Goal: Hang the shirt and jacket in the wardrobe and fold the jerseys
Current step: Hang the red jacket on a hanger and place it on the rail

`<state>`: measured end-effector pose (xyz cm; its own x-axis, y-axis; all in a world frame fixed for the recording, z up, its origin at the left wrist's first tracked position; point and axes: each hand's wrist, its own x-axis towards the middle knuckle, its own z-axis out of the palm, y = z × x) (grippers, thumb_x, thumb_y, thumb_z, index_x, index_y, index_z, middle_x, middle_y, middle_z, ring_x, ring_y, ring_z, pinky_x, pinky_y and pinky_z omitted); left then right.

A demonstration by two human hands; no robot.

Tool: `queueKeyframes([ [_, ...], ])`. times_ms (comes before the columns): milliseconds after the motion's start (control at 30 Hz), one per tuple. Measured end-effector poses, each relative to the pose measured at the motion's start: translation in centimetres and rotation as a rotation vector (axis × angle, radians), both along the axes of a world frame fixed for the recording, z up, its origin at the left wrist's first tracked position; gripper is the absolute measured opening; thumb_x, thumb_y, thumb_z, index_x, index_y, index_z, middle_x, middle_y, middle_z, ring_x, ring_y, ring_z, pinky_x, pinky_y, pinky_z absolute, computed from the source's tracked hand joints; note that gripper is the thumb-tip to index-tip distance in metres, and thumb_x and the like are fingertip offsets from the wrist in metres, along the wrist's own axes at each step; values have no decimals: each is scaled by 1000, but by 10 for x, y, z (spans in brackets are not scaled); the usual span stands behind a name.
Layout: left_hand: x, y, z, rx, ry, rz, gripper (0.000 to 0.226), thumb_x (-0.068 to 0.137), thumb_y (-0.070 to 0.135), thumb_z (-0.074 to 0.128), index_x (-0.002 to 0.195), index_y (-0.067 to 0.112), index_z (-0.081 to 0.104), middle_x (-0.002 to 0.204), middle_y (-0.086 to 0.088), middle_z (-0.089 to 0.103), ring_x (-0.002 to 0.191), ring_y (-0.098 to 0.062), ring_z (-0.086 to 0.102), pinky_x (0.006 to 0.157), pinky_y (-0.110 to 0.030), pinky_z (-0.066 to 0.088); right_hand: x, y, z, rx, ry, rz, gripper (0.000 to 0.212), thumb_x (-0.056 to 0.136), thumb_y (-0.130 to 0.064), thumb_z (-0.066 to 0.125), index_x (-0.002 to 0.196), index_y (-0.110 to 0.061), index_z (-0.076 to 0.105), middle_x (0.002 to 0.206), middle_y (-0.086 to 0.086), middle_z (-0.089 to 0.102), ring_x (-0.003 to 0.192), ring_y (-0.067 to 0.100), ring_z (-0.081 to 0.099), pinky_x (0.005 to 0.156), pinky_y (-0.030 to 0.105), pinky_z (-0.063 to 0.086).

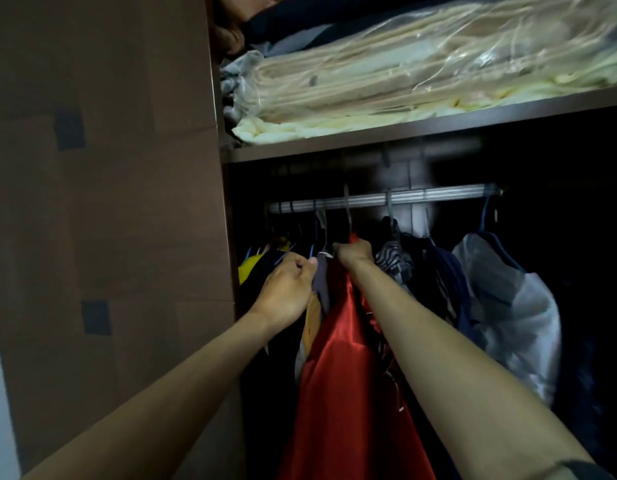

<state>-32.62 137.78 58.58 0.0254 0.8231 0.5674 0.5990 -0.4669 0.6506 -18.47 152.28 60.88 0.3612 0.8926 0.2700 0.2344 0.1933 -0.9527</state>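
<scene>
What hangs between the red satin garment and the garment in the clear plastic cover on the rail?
In the head view, a striped garment and dark navy clothes hang between the red garment and the plastic-covered one.

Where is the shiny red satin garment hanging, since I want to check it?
In the head view, the shiny red satin garment hangs left of centre on the metal rail, between the left hand and right hand.

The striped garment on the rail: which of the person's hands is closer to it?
The right hand. It grips the red garment just left of the striped garment; the left hand is farther left, among darker clothes.
</scene>
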Motion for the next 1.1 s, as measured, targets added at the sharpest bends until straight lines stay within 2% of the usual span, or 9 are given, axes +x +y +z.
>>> queueKeyframes([
  [167, -7, 12, -3, -23, 2, 17, 34, 104, 44, 41, 107, 12, 55, 92, -3, 62, 95, -24, 63, 84, -38, 47, 18, 29, -11, 4, 11, -1, 38, 93, -12, 70, 119, 14, 65, 125, 25, 67, 119, 35, 65, 83, 37, 48],
  [267, -4, 13, -1, -23, 2, 26, 36, 104, 44, 42, 109, 11, 55, 93, -6, 63, 86, -19, 60, 75, -34, 45, 13, 25, -23, 14, -28, 7, 56, 86, -39, 73, 123, 3, 67, 123, 22, 69, 116, 38, 66, 87, 36, 50],
  [367, -4, 11, -3, -26, 27, 51, 36, 104, 44, 42, 108, 11, 55, 88, -4, 60, 80, -17, 56, 67, -32, 40, 14, 49, -37, 39, -36, 87, 99, 52, -73, 66, 129, -11, 64, 123, 14, 71, 116, 35, 66, 101, 45, 53],
  [467, -5, 8, -9, -30, 33, 84, 33, 104, 43, 44, 105, 13, 55, 84, 2, 58, 87, -19, 57, 72, -30, 37, 17, 19, -42, 93, -72, 107, 114, 51, -79, 62, 142, -11, 51, 132, 14, 66, 122, 34, 63, 105, 46, 50],
  [600, -7, -15, -18, -51, -3, 40, 31, 103, 42, 46, 108, 12, 55, 89, 0, 61, 99, -26, 64, 76, -28, 40, 4, -94, -42, 136, -265, 78, 76, 91, -55, 64, 148, -10, 39, 134, 16, 63, 123, 34, 60, 105, 41, 47],
  [733, -22, -66, -32, -50, -47, -59, 28, 102, 43, 46, 110, 17, 54, 98, -3, 67, 97, -26, 68, 90, -39, 51, -17, -172, -54, 299, -336, 139, 43, 97, -40, 64, 127, -11, 55, 101, 0, 64, 87, 15, 59, 81, 31, 44],
  [833, -57, -130, -49, -12, -109, -84, 18, 104, 39, 45, 106, 23, 54, 98, 2, 67, 81, -13, 67, 85, -39, 53, -54, -233, -63, 414, -341, 275, 23, 97, -34, 65, 106, -14, 68, 67, -9, 58, 58, 0, 51, 66, 30, 42],
  [933, -122, -206, -79, -5, -116, 60, 17, 104, 36, 45, 105, 23, 55, 96, 2, 69, 79, -11, 66, 82, -37, 52, -113, -290, -84, 486, -426, 438, 16, 96, -38, 63, 95, -23, 67, 65, -1, 62, 60, 5, 56, 67, 31, 45],
  [1100, -251, -368, -163, -185, -180, 524, 30, 104, 43, 42, 115, 18, 55, 105, 2, 68, 92, -14, 69, 87, -35, 52, -262, -386, -151, 411, -710, 955, 25, 99, -50, 53, 109, -28, 60, 82, -4, 67, 76, 13, 65, 75, 38, 56],
])
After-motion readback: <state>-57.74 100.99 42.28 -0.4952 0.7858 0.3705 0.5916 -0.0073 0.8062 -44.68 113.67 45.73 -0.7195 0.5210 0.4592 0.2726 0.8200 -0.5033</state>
